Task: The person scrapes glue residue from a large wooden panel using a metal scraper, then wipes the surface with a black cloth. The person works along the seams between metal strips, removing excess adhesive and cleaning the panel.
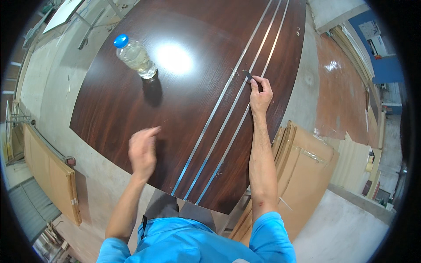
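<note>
A wide, dark brown board point(188, 101) was seen in front of the person. Three thin, shiny strips point(231, 109) were set along it, side by side, near its right side. A small dark piece point(248, 74) was pinched between the thumb and fingers of the right hand point(261, 98), and it was held at the strips, high up on the board. The left hand point(144, 153) was held well apart from the right one, over the near left part of the board. Its fingers were pointed to the right (they were a bit blurred), so whether they were open or closed could not be told.

A clear bottle point(137, 57) with a blue cap point(121, 41) was left on the board, and any writing on it could not be made out. Papers point(370, 30) were put up on a blue wall point(372, 70), but their marks were too small to be read. Brown cardboard point(302, 162) was stacked at the right. A blue shirt point(188, 241) was worn.
</note>
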A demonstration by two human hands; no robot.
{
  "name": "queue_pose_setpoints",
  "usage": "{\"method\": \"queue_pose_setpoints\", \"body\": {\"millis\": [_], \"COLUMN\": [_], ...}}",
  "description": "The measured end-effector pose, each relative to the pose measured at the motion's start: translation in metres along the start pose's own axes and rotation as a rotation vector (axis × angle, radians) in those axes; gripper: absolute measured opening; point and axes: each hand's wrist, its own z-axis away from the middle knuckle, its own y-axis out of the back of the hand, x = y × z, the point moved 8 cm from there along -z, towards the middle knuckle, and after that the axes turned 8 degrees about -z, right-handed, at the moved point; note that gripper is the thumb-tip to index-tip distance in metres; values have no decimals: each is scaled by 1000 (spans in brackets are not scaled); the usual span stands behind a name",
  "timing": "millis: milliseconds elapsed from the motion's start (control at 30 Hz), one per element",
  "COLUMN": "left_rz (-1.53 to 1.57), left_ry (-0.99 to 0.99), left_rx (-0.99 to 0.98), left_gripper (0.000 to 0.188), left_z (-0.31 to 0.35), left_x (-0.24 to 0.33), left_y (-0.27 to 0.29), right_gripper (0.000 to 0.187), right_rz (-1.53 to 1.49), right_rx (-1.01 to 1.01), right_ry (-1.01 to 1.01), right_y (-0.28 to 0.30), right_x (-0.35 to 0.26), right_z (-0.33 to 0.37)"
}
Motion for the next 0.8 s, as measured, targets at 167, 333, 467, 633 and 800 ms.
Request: {"method": "queue_pose_setpoints", "body": {"millis": [167, 333, 467, 633, 800], "left_rz": [-15, -153, 375, 128, 359], "left_ry": [-572, -469, -177, -451, -254], "left_rx": [-34, -85, -392, -54, -174], "left_gripper": [48, 49, 49, 47, 36], "left_z": [-118, -180, -178, -188, -197], "left_x": [143, 163, 130, 141, 128], "left_y": [-120, -190, -213, -199, -204], "right_gripper": [15, 14, 14, 11, 11], "right_rz": [-105, -240, -252, -279, -57], "right_rx": [130, 194, 222, 194, 28], "right_ry": [-122, -164, -137, -159, 28], "right_y": [11, 16, 17, 12, -2], "right_x": [6, 11, 14, 17, -4], "right_z": [0, 2, 0, 0, -8]}}
